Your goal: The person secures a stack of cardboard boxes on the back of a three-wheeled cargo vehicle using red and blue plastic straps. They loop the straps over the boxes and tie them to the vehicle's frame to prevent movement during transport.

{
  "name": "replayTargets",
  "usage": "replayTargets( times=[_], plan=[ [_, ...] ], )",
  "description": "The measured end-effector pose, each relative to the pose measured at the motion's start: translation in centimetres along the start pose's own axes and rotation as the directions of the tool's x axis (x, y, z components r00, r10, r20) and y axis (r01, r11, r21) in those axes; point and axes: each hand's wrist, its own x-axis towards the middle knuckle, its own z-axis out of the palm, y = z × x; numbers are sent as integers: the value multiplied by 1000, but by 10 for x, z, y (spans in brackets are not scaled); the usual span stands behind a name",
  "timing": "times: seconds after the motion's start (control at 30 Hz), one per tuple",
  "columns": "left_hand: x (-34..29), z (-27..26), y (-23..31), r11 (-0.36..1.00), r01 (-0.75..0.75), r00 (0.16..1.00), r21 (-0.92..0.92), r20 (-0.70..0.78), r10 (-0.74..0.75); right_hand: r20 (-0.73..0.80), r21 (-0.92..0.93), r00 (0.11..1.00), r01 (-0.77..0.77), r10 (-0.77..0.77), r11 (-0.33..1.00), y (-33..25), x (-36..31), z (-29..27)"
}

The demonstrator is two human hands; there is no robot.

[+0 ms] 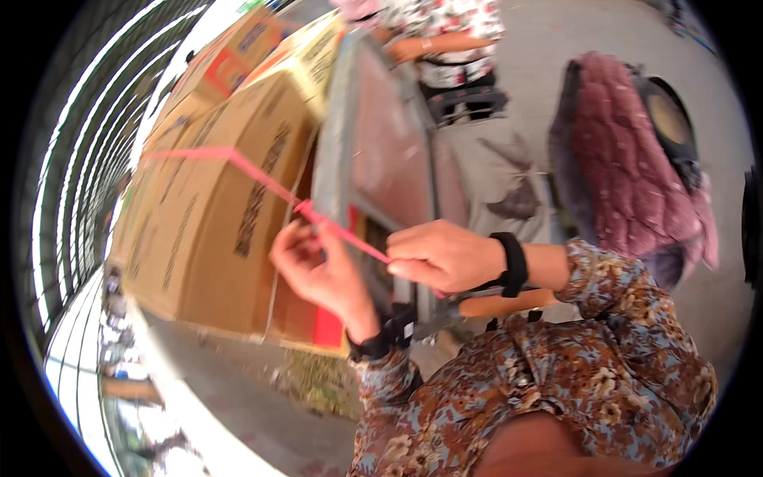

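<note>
A pink strap (265,181) runs across a large brown cardboard box (214,262) and has a knot or loop near the box's right edge. Its tail stretches rightward to my right hand (447,256), whose fingers are closed on it. Just below the knot is my left hand (314,266), fingers curled and slightly blurred, near or touching the strap; whether it grips anything is unclear. Both wrists wear black bands. A thin cord (278,278) also passes down the box's side, behind my left hand.
Beside the box stands a metal-framed panel (381,135). More cartons (306,60) are stacked behind. Another person's arm (445,45) shows at the top, near a black crate (469,103). A pink quilted cover (628,159) drapes over a vehicle seat at right.
</note>
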Motion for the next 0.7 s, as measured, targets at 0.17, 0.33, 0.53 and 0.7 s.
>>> replayTargets(
  times=[0.17,0.33,0.53,0.7],
  plan=[
    [-1,-35,40,907,-192,963,375,250,101,2,68,1000,13,-13,998,3,-8,20],
    [2,-44,83,483,-679,711,554,660,242,-25,182,995,98,-95,978,-10,-6,21],
    [35,-57,92,560,-726,621,399,730,285,35,367,991,104,-125,925,-22,11,-4],
    [39,-62,96,847,74,871,527,379,-312,79,400,994,36,-74,916,-22,4,-3]
  ],
)
